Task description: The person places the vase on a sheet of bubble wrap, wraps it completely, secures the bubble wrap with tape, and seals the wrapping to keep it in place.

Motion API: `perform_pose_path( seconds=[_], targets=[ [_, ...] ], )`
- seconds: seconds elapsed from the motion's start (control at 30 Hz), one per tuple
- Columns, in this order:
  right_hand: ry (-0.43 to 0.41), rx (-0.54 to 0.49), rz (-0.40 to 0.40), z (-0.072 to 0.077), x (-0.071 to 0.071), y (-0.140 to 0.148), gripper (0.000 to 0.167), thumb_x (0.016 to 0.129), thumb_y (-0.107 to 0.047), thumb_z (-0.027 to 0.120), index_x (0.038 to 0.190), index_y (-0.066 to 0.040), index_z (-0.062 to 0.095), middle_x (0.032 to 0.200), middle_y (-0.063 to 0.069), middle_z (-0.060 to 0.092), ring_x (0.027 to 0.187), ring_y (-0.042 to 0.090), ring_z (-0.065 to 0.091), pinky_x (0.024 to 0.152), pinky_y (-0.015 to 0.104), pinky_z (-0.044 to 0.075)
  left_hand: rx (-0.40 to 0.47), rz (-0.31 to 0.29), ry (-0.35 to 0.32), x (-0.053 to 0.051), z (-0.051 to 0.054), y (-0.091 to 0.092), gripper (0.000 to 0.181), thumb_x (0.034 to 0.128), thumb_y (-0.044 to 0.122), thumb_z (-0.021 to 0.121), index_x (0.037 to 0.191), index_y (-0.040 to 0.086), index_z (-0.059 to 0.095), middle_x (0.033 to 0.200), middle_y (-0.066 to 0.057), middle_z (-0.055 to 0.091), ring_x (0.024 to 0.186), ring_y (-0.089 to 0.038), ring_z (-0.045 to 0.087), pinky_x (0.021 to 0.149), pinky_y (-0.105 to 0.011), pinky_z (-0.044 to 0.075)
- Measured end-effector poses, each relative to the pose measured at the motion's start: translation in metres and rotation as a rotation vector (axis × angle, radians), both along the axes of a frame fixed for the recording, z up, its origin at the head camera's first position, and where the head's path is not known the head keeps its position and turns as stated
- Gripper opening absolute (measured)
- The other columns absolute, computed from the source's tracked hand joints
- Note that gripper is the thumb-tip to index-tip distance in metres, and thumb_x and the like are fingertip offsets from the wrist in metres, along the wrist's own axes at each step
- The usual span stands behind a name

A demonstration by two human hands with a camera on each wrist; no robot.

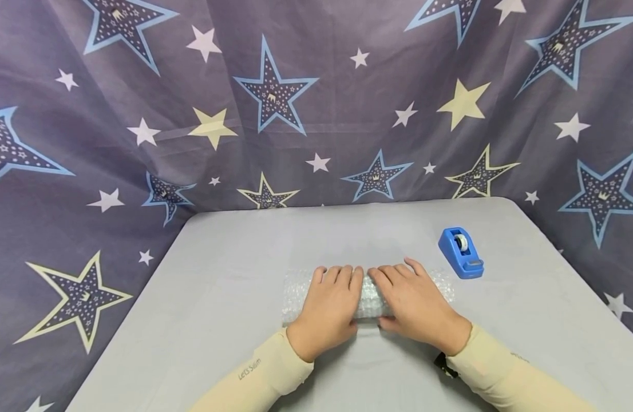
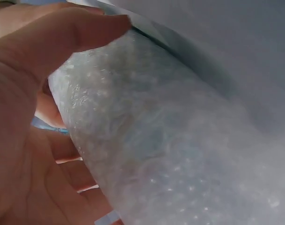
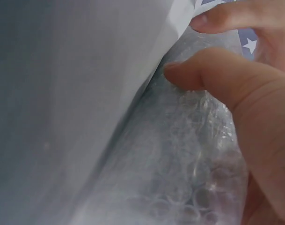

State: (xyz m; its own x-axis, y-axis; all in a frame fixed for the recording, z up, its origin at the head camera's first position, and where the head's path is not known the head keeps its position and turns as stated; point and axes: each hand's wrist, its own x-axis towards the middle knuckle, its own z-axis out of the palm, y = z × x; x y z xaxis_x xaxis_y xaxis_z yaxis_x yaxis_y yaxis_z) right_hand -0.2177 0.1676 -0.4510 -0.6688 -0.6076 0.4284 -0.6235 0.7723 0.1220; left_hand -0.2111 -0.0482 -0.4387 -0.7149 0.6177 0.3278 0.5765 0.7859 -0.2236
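Note:
A clear roll of bubble wrap (image 1: 369, 298) lies crosswise on the table, its two ends showing past the hands in the head view. My left hand (image 1: 329, 306) grips it left of the middle, fingers over the top and thumb along the near side. On the right half, my right hand (image 1: 415, 302) holds it the same way. The left wrist view shows the thumb (image 2: 81, 30) and fingers around the wrap (image 2: 147, 126). In the right wrist view, a thumb (image 3: 203, 70) presses on the bubbled surface. Whether anything is inside the roll, I cannot tell.
A blue tape dispenser (image 1: 462, 253) with a roll of tape stands right of and beyond the wrap. The table (image 1: 218, 274) has a pale grey cover. Behind it hangs a dark curtain (image 1: 342, 97) with stars.

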Motion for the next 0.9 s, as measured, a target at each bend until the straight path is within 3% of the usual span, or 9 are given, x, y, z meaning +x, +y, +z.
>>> perform_pose_path(
  seconds=[0.17, 0.43, 0.9],
  targets=[
    [-0.012, -0.014, -0.003, 0.0002, -0.0017, -0.0006, 0.096, 0.061, -0.053, 0.089, 0.140, -0.008, 0.057, 0.126, 0.008, 0.068, 0.117, 0.029, 0.064, 0.110, 0.061, 0.039, -0.024, 0.030, 0.048, -0.0022, -0.0039, 0.0000, 0.083, 0.0611, 0.039, 0.092, 0.128, 0.009, 0.054, 0.109, -0.004, 0.064, 0.100, -0.025, 0.064, 0.087, -0.045, 0.044],
    [-0.023, -0.026, -0.002, 0.0003, -0.0015, -0.0005, 0.096, 0.062, -0.051, 0.088, 0.141, -0.008, 0.057, 0.127, 0.008, 0.068, 0.117, 0.030, 0.065, 0.110, 0.061, 0.039, -0.018, 0.020, 0.080, -0.0047, -0.0059, -0.0008, 0.074, 0.0617, 0.038, 0.090, 0.122, 0.012, 0.057, 0.103, -0.002, 0.065, 0.093, -0.024, 0.065, 0.084, -0.044, 0.043],
    [-0.044, 0.001, -0.001, 0.0058, 0.0029, 0.0002, 0.093, 0.060, -0.052, 0.086, 0.138, -0.008, 0.060, 0.124, 0.006, 0.070, 0.114, 0.028, 0.067, 0.110, 0.062, 0.039, -0.025, 0.006, 0.049, -0.0029, -0.0015, -0.0009, 0.065, 0.0587, 0.045, 0.092, 0.107, 0.015, 0.060, 0.089, 0.001, 0.065, 0.075, -0.019, 0.060, 0.076, -0.040, 0.038]
  ],
)
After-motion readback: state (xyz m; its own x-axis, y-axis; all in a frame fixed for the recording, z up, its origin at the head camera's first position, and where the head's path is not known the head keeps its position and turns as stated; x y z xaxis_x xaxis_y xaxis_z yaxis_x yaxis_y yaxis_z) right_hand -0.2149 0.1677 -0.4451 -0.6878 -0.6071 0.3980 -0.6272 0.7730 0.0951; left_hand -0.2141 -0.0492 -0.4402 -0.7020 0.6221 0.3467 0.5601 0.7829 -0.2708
